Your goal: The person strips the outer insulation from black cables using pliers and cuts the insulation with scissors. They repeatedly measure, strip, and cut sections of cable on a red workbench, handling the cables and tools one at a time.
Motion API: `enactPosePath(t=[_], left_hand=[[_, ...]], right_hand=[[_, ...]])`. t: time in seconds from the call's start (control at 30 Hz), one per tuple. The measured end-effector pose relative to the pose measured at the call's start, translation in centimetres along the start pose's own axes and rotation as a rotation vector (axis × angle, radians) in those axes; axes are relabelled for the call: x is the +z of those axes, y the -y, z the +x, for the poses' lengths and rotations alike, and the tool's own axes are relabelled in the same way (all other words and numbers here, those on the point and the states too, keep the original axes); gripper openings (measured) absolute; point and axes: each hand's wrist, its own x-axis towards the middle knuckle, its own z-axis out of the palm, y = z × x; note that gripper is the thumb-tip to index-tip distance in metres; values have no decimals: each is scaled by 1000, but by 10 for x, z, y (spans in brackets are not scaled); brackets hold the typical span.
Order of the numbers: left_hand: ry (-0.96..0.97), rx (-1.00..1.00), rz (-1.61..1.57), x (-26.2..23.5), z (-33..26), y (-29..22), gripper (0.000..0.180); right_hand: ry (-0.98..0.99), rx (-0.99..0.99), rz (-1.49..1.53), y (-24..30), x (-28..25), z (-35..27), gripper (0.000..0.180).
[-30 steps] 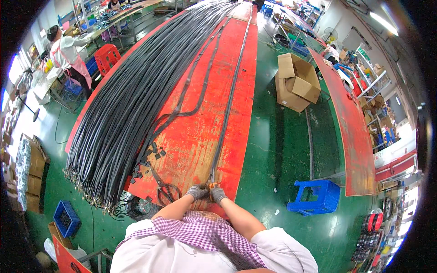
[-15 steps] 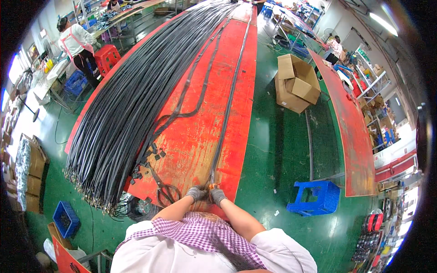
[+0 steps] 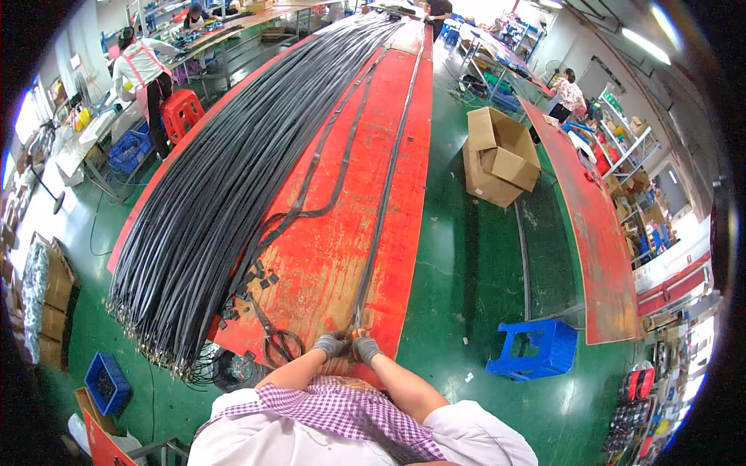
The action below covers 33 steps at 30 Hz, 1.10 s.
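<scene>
My left hand [image 3: 332,344] and my right hand [image 3: 364,349], both in grey gloves, are close together at the near end of a long red table [image 3: 326,264]. Their fingers are closed around the near end of a long flat black cable [image 3: 381,210] that stretches away up the table. A small orange thing [image 3: 358,334] shows at my right fingers; its kind is too small to tell. To the left of my hands lie black-handled scissors [image 3: 281,342]. Small black pieces [image 3: 260,273] are scattered beyond them.
A thick bundle of black cables [image 3: 225,186] covers the table's left side, its ends hanging over the near edge. On the right stand a blue stool [image 3: 536,349], an open cardboard box [image 3: 497,159] and another red tabletop [image 3: 594,272]. People work farther back, one near a red stool [image 3: 181,115].
My hands have moved slightly nearer to me and stay together at the cable end. The view has shifted a little. A person at the back left has turned.
</scene>
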Motion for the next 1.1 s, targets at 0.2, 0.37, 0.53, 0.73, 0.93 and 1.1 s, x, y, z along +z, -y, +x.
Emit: enactPosePath(t=[0.2, 0.37, 0.53, 0.73, 0.93, 1.1], left_hand=[[-32, 143, 225, -7, 19, 23, 28], [20, 55, 92, -9, 23, 29, 27], [-61, 100, 284, -10, 22, 28, 25], [-30, 17, 170, -8, 20, 22, 26], [-42, 33, 170, -4, 4, 5, 27], [-5, 52, 148, -5, 10, 13, 28]], right_hand=[[-362, -314, -246, -18, 17, 17, 25], [13, 81, 23, -9, 9, 13, 22], [-59, 39, 51, 15, -3, -4, 18], [-25, 63, 36, 10, 0, -4, 16], [-28, 38, -12, -22, 16, 22, 19], [23, 29, 84, -29, 21, 27, 18]])
